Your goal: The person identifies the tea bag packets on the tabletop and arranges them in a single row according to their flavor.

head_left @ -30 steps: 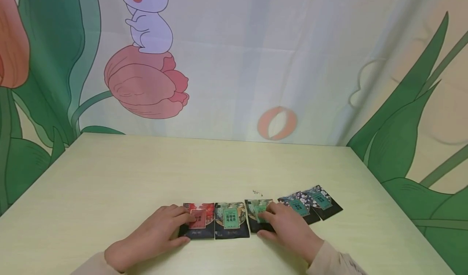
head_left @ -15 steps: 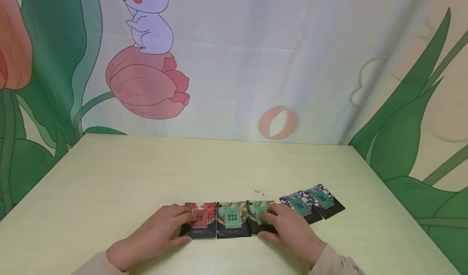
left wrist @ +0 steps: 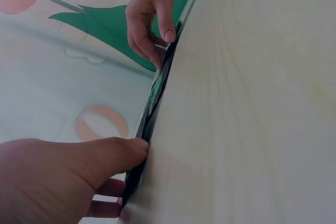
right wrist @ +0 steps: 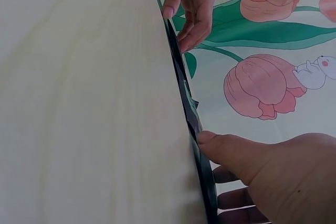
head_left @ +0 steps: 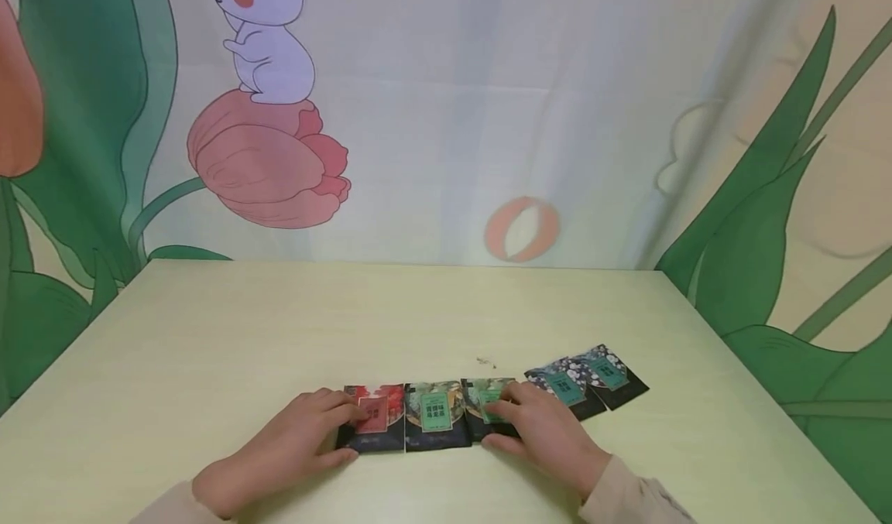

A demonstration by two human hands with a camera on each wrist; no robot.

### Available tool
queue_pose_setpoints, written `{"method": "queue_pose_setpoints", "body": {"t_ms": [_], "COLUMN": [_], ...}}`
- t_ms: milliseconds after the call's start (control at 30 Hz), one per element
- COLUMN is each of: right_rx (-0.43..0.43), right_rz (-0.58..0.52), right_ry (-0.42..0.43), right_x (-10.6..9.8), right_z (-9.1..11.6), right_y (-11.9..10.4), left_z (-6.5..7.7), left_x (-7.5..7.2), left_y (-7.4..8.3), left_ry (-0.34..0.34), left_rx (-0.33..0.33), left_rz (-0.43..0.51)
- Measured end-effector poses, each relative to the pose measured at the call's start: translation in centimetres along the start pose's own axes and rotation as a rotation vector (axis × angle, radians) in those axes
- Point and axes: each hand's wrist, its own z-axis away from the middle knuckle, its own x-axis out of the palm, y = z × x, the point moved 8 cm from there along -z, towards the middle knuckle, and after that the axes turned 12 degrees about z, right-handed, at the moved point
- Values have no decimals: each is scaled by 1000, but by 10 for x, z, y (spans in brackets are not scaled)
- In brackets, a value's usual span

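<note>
Flat on the table lies a row of tea sachets. My left hand (head_left: 293, 435) rests its fingers on the red-topped sachet (head_left: 387, 436) at the row's left end, thumb at the near edge. A green-labelled sachet (head_left: 437, 414) lies in the middle, edge to edge with the red one. To its right, a similar green sachet (head_left: 477, 392) is partly covered by my right hand (head_left: 550, 431), whose fingers touch its top. In both wrist views the thumbs sit at the dark near edge of the row, and the sachets appear edge-on.
Two sachets with blossom print, one nearer (head_left: 566, 385) and one farther right (head_left: 609, 372), lie tilted and overlapping beyond my right hand. Small dark crumb-like marks (head_left: 486, 362) show on the table (head_left: 334, 315) behind the row. A printed curtain (head_left: 418, 121) hangs at the table's far edge.
The head view has shifted slightly, so everything appears a little farther left. Both hands and the sachets keep the same places relative to each other.
</note>
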Motion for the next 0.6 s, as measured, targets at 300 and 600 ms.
{"method": "queue_pose_setpoints", "body": {"t_ms": [300,600], "right_rx": [-18,-15], "right_rz": [17,6], "right_ry": [-3,17], "right_x": [3,1], "right_z": [0,1], "right_y": [-1,0], "left_z": [0,-1], "left_x": [7,2], "left_y": [-5,-3], "left_ry": [-17,12], "left_rx": [-57,9], "left_rz": [22,-9]}}
